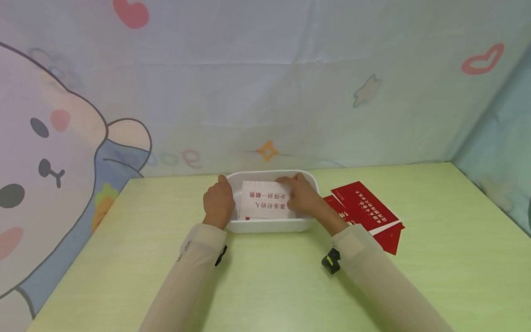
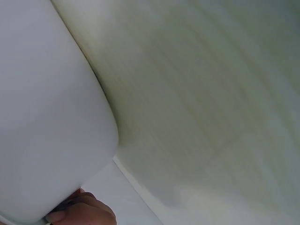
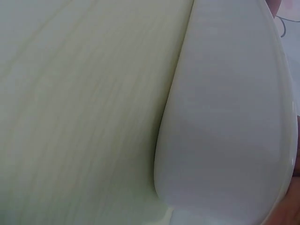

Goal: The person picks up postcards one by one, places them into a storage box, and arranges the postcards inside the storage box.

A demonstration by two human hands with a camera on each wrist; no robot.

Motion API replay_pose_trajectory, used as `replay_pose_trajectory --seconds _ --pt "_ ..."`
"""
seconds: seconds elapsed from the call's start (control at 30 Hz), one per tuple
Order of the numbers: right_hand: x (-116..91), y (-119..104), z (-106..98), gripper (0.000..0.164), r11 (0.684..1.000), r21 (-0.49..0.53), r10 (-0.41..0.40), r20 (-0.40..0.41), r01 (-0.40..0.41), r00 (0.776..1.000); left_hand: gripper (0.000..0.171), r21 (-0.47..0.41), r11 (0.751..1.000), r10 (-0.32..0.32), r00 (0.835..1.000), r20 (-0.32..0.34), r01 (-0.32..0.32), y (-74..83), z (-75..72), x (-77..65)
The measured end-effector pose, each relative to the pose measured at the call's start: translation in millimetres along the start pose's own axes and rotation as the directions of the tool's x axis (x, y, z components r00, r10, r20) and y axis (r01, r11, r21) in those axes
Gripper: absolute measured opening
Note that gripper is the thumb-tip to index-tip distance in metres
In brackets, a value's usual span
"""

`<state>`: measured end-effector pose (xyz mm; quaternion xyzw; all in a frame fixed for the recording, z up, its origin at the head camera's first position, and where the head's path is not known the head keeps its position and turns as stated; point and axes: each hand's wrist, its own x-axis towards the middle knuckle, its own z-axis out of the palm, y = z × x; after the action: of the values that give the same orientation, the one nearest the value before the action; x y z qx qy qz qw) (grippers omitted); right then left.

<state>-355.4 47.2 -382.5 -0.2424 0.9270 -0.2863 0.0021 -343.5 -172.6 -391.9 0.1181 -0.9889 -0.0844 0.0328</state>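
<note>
In the head view a white plastic tray (image 1: 269,226) stands on the table near the back. Inside it lies a pale card (image 1: 265,203) with red Chinese characters, which read upside down; a bit of red shows under its lower edge. My left hand (image 1: 219,203) grips the tray's left rim. My right hand (image 1: 306,197) reaches over the right side, its index finger stretched along the card's far edge and its thumb near the card's right end, seeming to hold it there. Both wrist views show mostly the tray's outer wall (image 2: 51,108), with a few fingers at the frame edge.
Several red cards (image 1: 369,207) with white print lie overlapping on the table, right of the tray, partly under the right forearm. The pale green wood-grain table (image 1: 274,286) ends at a printed cloth backdrop (image 1: 249,92) close behind the tray.
</note>
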Motion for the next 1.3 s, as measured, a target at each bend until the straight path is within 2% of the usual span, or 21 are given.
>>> replay_pose_trajectory --seconds 0.3,0.63,1.03,1.3 --pt "-0.7 -3.2 4.8 0.065 0.996 -0.055 0.073 -0.011 -0.074 0.997 0.036 -0.002 1.000 0.009 1.000 -0.011 -0.009 0.1 0.9 1.9" --pt "-1.5 -6.6 8.2 0.058 0.986 -0.049 0.157 0.017 -0.156 0.987 0.030 -0.021 1.000 0.002 1.000 -0.018 -0.002 -0.2 3.5 1.1" --pt "-4.3 -6.6 12.5 0.053 0.977 -0.098 0.194 0.048 -0.189 0.980 0.029 -0.036 0.999 0.003 0.999 -0.036 -0.005 0.0 6.4 -2.5" --pt "-10.2 -5.2 16.0 0.036 0.975 -0.152 0.171 0.047 -0.163 0.984 0.030 -0.039 0.999 -0.007 0.999 -0.038 0.006 0.5 13.2 -5.3"
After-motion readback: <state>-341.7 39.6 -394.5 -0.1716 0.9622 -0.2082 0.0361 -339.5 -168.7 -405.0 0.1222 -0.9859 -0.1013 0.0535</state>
